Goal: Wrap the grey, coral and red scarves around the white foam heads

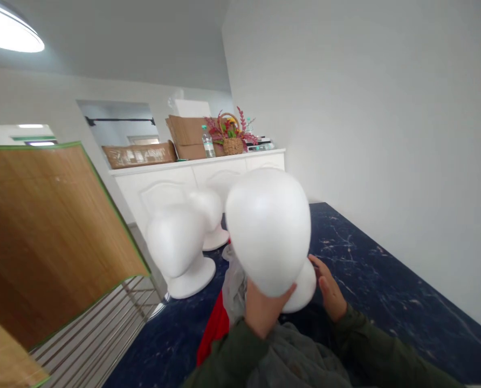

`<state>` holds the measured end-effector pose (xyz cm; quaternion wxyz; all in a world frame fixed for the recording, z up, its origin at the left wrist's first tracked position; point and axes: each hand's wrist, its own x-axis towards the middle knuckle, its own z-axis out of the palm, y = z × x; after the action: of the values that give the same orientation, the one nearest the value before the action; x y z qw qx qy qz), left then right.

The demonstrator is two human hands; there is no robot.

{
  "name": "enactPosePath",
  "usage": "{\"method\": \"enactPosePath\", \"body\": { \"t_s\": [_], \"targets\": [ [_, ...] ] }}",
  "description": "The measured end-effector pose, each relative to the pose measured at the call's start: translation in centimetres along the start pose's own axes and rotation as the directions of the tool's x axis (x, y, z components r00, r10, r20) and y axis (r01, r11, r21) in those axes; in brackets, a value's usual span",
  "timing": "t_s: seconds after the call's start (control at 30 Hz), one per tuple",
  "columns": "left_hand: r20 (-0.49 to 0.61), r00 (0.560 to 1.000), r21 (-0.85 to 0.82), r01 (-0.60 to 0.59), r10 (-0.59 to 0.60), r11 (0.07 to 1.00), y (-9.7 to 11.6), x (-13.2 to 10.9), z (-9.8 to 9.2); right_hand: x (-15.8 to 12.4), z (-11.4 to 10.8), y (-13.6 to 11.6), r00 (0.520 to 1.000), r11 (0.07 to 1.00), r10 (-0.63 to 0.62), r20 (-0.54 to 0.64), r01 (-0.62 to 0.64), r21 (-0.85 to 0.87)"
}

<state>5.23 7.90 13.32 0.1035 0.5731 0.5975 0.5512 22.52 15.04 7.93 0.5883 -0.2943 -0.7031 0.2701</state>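
Observation:
A white foam mannequin head (pixel 268 226) is lifted in front of me over the dark blue marbled table (pixel 370 269). My left hand (pixel 265 310) grips it from below at the neck, fingers wrapped round. My right hand (pixel 329 291) rests against its round base (pixel 303 293), fingers curved on it. Two more white foam heads stand on the table behind: one (pixel 179 248) near the left edge, another (pixel 208 215) further back. Clear plastic wrapping (pixel 234 283) and red cloth (pixel 214 328) lie under the held head.
A bamboo panel with green edging (pixel 50 231) leans at the left above metal rails (pixel 103 334). A white cabinet (pixel 192 180) at the back carries cardboard boxes (pixel 187 137), a water bottle (pixel 207 141) and a flower basket (pixel 232 137). A white wall (pixel 386 134) runs along the right.

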Motion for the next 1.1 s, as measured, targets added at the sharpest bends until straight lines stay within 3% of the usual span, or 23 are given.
{"method": "enactPosePath", "body": {
  "t_s": [0.1,0.17,0.27,0.37,0.47,0.53,0.6,0.67,0.77,0.87,0.97,1.03,1.1],
  "targets": [
    [0.109,0.983,-0.048,-0.142,0.147,0.989,1.3,2.8,5.8,0.8,-1.8,2.5,0.987,0.986,0.148,-0.061,-0.151,-0.065],
    [0.174,0.965,-0.073,-0.186,0.196,0.98,1.0,3.3,8.4,1.6,-3.2,3.5,0.977,0.961,0.207,-0.058,-0.214,-0.172],
    [0.251,0.945,-0.113,-0.187,0.21,0.976,-0.5,3.3,10.2,2.6,-4.8,4.2,0.974,0.908,0.228,-0.002,-0.213,-0.361],
    [0.28,0.937,-0.138,-0.178,0.211,0.974,-1.5,3.2,10.3,2.6,-5.2,4.6,0.971,0.842,0.235,0.052,-0.176,-0.51],
    [0.364,0.898,-0.166,-0.199,0.247,0.966,-1.5,3.3,8.6,2.1,-5.2,5.4,0.979,0.793,0.179,0.096,-0.085,-0.604],
    [0.468,0.848,-0.132,-0.213,0.25,0.968,-1.4,3.4,6.5,1.8,-5.3,6.0,0.985,0.766,0.115,0.131,-0.004,-0.643],
    [0.52,0.837,0.0,-0.2,0.171,0.98,-1.7,3.7,3.7,1.6,-5.4,6.5,0.985,0.749,0.064,0.161,0.059,-0.66],
    [0.432,0.9,0.223,-0.168,0.057,0.96,-2.8,4.3,0.6,1.6,-5.4,6.8,0.985,0.749,0.067,0.159,0.056,-0.661],
    [0.186,0.981,0.582,-0.071,-0.048,0.81,-5.6,5.6,-3.4,1.8,-5.5,6.4,0.991,0.754,0.125,0.055,-0.059,-0.654],
    [0.133,0.978,0.728,0.015,-0.163,0.686,-8.6,6.3,-5.4,1.8,-6.0,4.7,0.982,0.746,0.077,-0.17,-0.17,-0.644],
    [0.138,0.975,0.707,0.028,-0.177,0.706,-10.1,6.1,-5.9,0.7,-5.9,1.5,0.944,0.776,0.005,-0.329,-0.211,-0.594],
    [0.097,0.99,0.674,0.013,-0.106,0.739,-10.0,5.9,-5.9,-0.8,-4.8,-1.0,0.964,0.823,0.029,-0.266,-0.174,-0.54],
    [0.046,0.999,0.617,-0.014,-0.019,0.787,-9.5,5.7,-6.1,-2.6,-2.7,-3.3,0.998,0.861,0.066,-0.009,-0.061,-0.505]
  ]
}}
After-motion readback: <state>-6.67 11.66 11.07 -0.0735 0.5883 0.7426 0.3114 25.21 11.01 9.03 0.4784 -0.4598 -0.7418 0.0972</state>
